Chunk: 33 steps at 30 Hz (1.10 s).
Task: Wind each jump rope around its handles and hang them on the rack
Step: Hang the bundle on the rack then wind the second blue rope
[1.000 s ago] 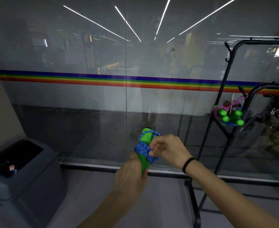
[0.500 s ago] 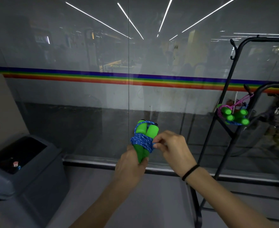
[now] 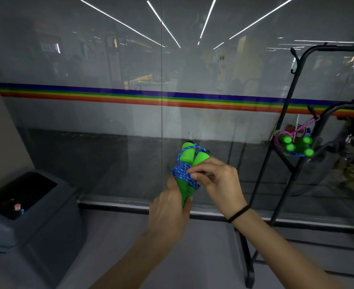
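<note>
A jump rope (image 3: 184,174) with two green handles and a blue cord wound around them stands upright at centre. My left hand (image 3: 168,213) grips the lower ends of the handles. My right hand (image 3: 217,182) pinches the blue cord at the wound bundle's right side. A black metal rack (image 3: 288,113) stands at the right, apart from both hands. Two wound jump ropes (image 3: 295,143) with green handles, one pink cord and one blue, hang on a rack hook.
A glass wall (image 3: 109,126) with a rainbow stripe runs straight ahead. A grey bin (image 3: 25,207) with an open dark top sits at the lower left. The rack's base bar lies on the grey floor near my right forearm.
The bundle tilted so both handle tops show side by side. My right hand shifted from the bundle's top right down to its side, working the cord. The view drifted slightly left.
</note>
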Tool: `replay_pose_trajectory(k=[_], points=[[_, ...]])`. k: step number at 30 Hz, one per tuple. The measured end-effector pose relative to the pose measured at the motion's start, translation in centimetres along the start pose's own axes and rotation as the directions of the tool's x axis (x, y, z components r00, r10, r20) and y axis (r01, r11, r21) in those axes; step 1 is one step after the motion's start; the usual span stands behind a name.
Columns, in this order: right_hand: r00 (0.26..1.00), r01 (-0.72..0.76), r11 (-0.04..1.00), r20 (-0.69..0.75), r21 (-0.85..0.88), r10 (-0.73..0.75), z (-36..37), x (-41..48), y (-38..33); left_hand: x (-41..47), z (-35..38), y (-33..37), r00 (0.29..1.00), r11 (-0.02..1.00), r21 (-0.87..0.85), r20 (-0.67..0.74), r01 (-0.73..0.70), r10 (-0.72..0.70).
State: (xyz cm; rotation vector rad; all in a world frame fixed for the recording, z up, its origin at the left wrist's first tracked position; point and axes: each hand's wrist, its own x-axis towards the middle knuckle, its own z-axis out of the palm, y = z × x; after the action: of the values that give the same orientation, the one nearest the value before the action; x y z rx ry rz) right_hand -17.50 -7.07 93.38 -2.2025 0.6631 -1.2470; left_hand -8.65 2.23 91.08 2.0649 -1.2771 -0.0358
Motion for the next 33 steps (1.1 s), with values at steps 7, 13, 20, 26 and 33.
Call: replay_pose_trajectory(k=[7, 13, 20, 26, 33], points=[[0.966, -0.25, 0.967, 0.088, 0.052, 0.245, -1.0, 0.4, -0.5, -0.2, 0.3, -0.3, 1.0, 0.998, 0.059, 0.001, -0.007, 0.007], [0.913, -0.362, 0.932, 0.198, -0.005, 0.356, -1.1, 0.9, 0.0, -0.4, 1.0, -0.6, 0.999, 0.99, 0.14, 0.04, -0.015, 0.009], [0.863, -0.3, 0.934, 0.362, -0.194, 0.352, -0.6, 1.6, 0.8, -0.4, 1.5, -1.5, 0.997, 0.978, 0.209, 0.078, -0.017, 0.001], [0.847, -0.233, 0.94, 0.423, -0.248, 0.321, 0.5, 1.2, 0.9, -0.1, 1.7, -2.3, 0.993, 0.962, 0.271, 0.118, -0.017, -0.016], [0.876, -0.286, 0.93, 0.332, -0.229, 0.351, 1.7, 0.4, 1.4, 0.0, 1.8, -2.8, 0.99, 0.958, 0.288, 0.134, 0.002, -0.042]])
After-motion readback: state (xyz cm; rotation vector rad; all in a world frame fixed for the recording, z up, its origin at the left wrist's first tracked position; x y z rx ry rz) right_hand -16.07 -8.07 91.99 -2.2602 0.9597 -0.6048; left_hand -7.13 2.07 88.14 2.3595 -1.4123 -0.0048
